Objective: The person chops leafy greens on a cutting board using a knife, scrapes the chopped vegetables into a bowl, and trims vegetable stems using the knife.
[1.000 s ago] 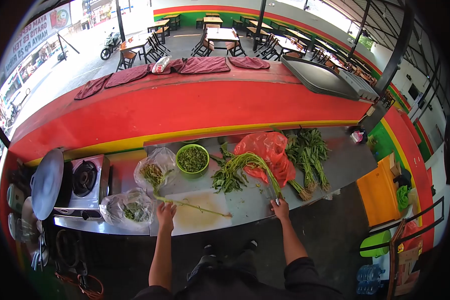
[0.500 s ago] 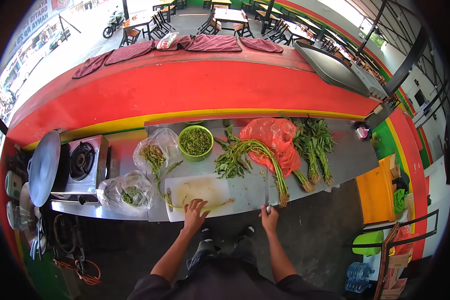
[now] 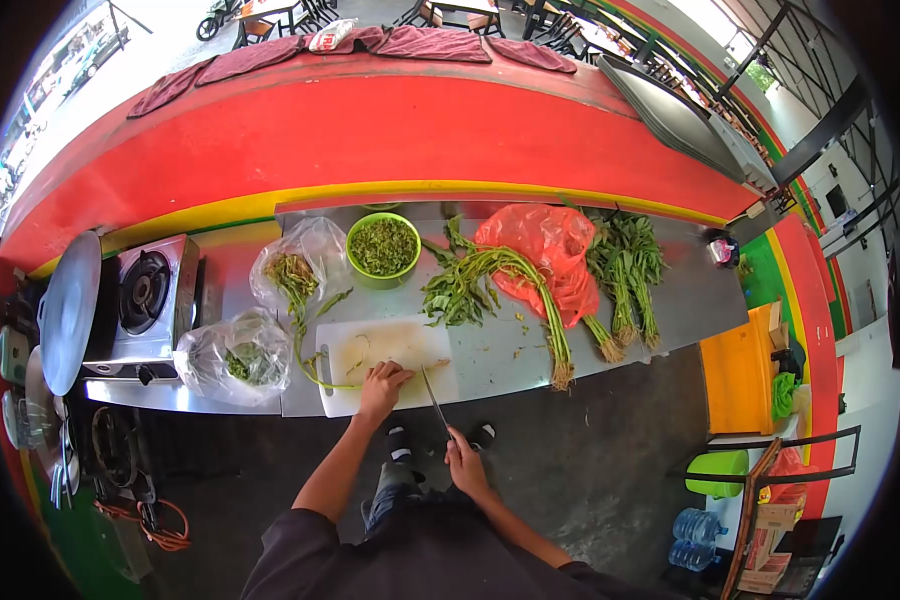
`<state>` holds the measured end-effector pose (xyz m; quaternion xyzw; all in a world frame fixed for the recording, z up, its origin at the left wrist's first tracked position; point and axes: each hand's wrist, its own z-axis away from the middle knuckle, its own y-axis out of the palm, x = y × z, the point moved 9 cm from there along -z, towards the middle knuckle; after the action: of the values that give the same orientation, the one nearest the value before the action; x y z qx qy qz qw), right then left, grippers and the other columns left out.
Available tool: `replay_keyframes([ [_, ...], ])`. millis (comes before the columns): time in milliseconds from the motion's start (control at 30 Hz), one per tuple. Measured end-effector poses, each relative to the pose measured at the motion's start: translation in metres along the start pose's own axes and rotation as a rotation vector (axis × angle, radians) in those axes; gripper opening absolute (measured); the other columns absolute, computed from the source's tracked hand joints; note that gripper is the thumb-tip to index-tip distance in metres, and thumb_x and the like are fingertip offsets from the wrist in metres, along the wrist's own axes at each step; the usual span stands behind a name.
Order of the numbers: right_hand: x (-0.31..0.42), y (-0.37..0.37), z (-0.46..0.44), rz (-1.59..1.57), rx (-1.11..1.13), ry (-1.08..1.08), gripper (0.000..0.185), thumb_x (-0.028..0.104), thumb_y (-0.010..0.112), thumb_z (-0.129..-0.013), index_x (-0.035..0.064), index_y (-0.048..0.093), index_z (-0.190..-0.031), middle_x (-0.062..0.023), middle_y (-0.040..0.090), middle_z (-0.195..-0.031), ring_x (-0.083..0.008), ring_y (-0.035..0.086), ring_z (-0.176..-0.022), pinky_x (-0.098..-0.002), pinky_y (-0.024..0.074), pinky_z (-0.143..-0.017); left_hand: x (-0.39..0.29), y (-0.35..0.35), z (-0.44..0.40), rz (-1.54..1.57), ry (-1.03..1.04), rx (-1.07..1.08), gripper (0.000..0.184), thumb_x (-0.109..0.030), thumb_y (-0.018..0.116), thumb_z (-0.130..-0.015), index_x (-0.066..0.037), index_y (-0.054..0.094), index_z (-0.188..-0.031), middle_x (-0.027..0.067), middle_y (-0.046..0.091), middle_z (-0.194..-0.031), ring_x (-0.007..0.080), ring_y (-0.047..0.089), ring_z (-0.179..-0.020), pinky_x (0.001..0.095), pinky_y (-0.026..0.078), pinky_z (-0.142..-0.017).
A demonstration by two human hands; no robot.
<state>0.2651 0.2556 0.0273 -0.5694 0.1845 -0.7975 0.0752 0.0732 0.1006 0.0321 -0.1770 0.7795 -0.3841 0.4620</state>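
Note:
My left hand (image 3: 382, 388) rests on the white cutting board (image 3: 342, 345), fingers closed over a long green vegetable stem (image 3: 328, 385). The stem's leafy part trails off the board's left side, and its brownish root end shows right of my fingers. In my right hand (image 3: 464, 462), at the counter's front edge, is the handle of a kitchen knife (image 3: 434, 396). Its blade points up and left, with the tip over the board close to the root end. Leafy stalks with roots (image 3: 548, 325) lie to the right, partly on a red plastic bag (image 3: 577, 290).
A green bowl (image 3: 387, 283) of chopped greens stands behind the board. Left are clear plastic bags with greens (image 3: 192, 352), a gas stove (image 3: 175, 300) and a large round lid (image 3: 72, 310). More rooted bundles (image 3: 625, 290) lie right. A red wall (image 3: 370, 135) closes off the back.
My right hand has brought the knife left, from beside the leafy stalks to the board. My left hand has closed on the stem. The view has tilted downward slightly.

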Motion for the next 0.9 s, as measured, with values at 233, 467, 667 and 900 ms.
replay_keyframes([
  [233, 0.006, -0.009, -0.001, 0.128, -0.038, 0.013, 0.040, 0.027, 0.046, -0.107, 0.0133, 0.051, -0.144, -0.0078, 0.062, -0.072, -0.0196, 0.064, -0.067, -0.0351, 0.0509, -0.066, 0.003, 0.004, 0.003, 0.004, 0.005, 0.025, 0.027, -0.009, 0.066, -0.085, -0.022, 0.076, -0.107, -0.0027, 0.062, -0.096, 0.0202, 0.058, -0.096, 0.0377, 0.042, -0.083],
  [467, 0.011, -0.004, -0.008, 0.286, -0.055, -0.077, 0.041, 0.029, 0.046, -0.106, 0.0141, 0.052, -0.144, -0.0149, 0.065, -0.072, -0.0323, 0.067, -0.067, -0.0437, 0.0523, -0.065, 0.002, 0.003, 0.003, -0.003, 0.013, 0.022, 0.032, -0.008, 0.063, -0.083, -0.024, 0.077, -0.107, -0.0028, 0.061, -0.095, 0.0200, 0.058, -0.095, 0.0372, 0.043, -0.083],
  [667, 0.028, -0.001, -0.009, 0.397, -0.058, -0.079, 0.041, 0.027, 0.044, -0.106, 0.0124, 0.050, -0.144, -0.0266, 0.068, -0.083, -0.0463, 0.066, -0.078, -0.0549, 0.0512, -0.068, 0.003, 0.000, 0.002, 0.043, -0.005, 0.012, 0.023, -0.014, 0.067, -0.087, -0.024, 0.077, -0.105, -0.0026, 0.062, -0.093, 0.0203, 0.059, -0.094, 0.0379, 0.045, -0.083],
  [900, 0.024, 0.006, -0.020, 0.505, -0.025, -0.020, 0.042, 0.027, 0.045, -0.105, 0.0140, 0.047, -0.145, -0.0280, 0.067, -0.079, -0.0486, 0.065, -0.073, -0.0589, 0.0507, -0.065, 0.006, 0.002, 0.001, 0.044, 0.001, 0.019, 0.028, -0.011, 0.065, -0.085, -0.025, 0.077, -0.107, -0.0031, 0.062, -0.094, 0.0199, 0.058, -0.095, 0.0381, 0.045, -0.084],
])
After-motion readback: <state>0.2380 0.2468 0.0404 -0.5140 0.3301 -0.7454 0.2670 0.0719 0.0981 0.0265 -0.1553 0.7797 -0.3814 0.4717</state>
